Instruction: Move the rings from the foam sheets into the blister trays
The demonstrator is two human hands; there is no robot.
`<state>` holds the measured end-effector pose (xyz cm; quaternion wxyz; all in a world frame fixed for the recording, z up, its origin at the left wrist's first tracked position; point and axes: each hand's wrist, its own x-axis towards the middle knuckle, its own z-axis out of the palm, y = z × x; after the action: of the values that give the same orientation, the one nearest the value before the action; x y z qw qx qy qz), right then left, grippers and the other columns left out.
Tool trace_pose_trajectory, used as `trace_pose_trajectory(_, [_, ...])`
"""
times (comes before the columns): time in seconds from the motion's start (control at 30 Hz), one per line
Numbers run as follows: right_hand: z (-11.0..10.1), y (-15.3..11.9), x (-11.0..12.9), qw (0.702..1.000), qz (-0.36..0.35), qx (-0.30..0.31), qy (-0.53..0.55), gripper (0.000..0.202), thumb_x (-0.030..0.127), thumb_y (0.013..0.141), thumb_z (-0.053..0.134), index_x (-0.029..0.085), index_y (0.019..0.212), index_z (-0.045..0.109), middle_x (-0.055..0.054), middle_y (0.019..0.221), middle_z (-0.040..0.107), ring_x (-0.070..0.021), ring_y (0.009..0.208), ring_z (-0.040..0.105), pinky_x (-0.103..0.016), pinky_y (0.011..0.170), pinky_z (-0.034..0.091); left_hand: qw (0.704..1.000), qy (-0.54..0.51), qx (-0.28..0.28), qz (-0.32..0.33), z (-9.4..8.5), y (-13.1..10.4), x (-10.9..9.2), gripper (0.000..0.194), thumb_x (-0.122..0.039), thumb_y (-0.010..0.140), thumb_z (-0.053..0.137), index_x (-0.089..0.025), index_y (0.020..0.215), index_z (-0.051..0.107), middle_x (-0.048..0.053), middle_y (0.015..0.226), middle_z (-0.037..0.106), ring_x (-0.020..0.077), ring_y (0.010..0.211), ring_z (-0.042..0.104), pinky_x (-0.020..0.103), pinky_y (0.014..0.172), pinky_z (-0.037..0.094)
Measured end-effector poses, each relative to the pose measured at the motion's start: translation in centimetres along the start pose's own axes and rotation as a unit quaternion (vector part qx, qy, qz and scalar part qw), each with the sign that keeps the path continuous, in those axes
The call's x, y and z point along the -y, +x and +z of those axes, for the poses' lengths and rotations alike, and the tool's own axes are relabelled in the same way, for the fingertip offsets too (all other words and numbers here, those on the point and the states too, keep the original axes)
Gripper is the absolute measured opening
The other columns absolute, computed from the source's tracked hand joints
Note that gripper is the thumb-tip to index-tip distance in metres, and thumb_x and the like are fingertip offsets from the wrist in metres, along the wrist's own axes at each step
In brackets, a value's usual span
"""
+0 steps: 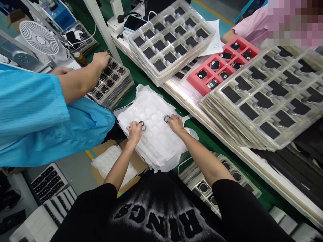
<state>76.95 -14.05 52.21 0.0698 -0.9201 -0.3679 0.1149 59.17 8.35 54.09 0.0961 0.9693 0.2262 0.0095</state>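
A stack of white trays with round pockets, with thin white sheets around it, lies in front of me. Over its left part, my left hand pinches a small dark ring-shaped part. Another dark ring-shaped part is between the fingers of my right hand, near the upper right of the stack. Both parts are close to the top tray's surface; whether they touch it I cannot tell.
A co-worker's hand rests over a tray stack with round parts at left. On the right bench stand clear tray stacks and a red tray. A carton and a tray with round parts lie nearer me.
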Motion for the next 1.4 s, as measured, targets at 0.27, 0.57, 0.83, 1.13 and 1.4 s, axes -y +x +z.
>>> trace_pose_trajectory(0.27, [0.2, 0.2, -0.3, 1.0, -0.02, 0.02, 0.003, 0.033, 0.019, 0.105, 0.041, 0.016, 0.114, 0.073, -0.014, 0.118, 0.062, -0.0259, 0.109, 0.046, -0.04, 0.089, 0.024, 0.997, 0.037, 0.057, 0.033, 2.0, -1.7, 1.6, 0.022, -0.036, 0.103, 0.054, -0.029, 0.112, 0.072, 0.012, 0.131, 0.052, 0.0299, 0.119, 0.042, 0.044, 0.098, 0.03])
trace_pose_trajectory(0.57, [-2.8, -11.4, 0.7, 0.961, 0.098, -0.147, 0.211, 0.027, 0.03, 0.106, 0.045, 0.02, 0.111, 0.069, -0.011, 0.107, 0.065, -0.0266, 0.103, 0.057, -0.038, 0.089, 0.033, 0.993, 0.065, 0.081, 0.061, 0.2, 0.2, -0.9, 0.024, -0.023, 0.1, 0.049, -0.021, 0.108, 0.072, 0.016, 0.129, 0.051, 0.0327, 0.119, 0.04, 0.047, 0.096, 0.029])
trace_pose_trajectory(0.83, [0.4, -35.7, 5.7, 0.927, 0.198, -0.242, 0.209, 0.021, 0.03, 0.108, 0.046, 0.023, 0.106, 0.066, -0.005, 0.094, 0.064, -0.0212, 0.092, 0.059, -0.037, 0.087, 0.034, 0.993, -0.079, -0.037, -0.073, 0.0, -1.2, -3.0, 0.026, -0.03, 0.094, 0.061, -0.011, 0.108, 0.071, 0.016, 0.126, 0.046, 0.0368, 0.119, 0.04, 0.054, 0.095, 0.034])
trace_pose_trajectory(1.13, [6.1, -48.7, 5.5, 0.933, 0.284, -0.217, 0.038, 0.022, 0.025, 0.107, 0.048, 0.018, 0.104, 0.069, -0.006, 0.088, 0.064, -0.0216, 0.087, 0.051, -0.038, 0.085, 0.026, 0.951, -0.12, -0.054, 0.281, -0.1, -10.9, -13.4, 0.017, -0.028, 0.092, 0.064, -0.013, 0.097, 0.072, 0.01, 0.104, 0.051, 0.026, 0.103, 0.049, 0.046, 0.096, 0.035])
trace_pose_trajectory(1.4, [7.9, -47.9, 3.7, 0.934, 0.238, -0.22, 0.152, 0.026, 0.022, 0.105, 0.052, 0.019, 0.093, 0.075, -0.003, 0.08, 0.061, -0.0181, 0.083, 0.051, -0.036, 0.08, 0.023, 0.78, -0.003, 0.067, 0.622, 1.1, -23.6, -20.9, 0.018, -0.02, 0.1, 0.058, -0.024, 0.105, 0.075, 0.01, 0.103, 0.064, 0.0238, 0.101, 0.051, 0.04, 0.084, 0.028])
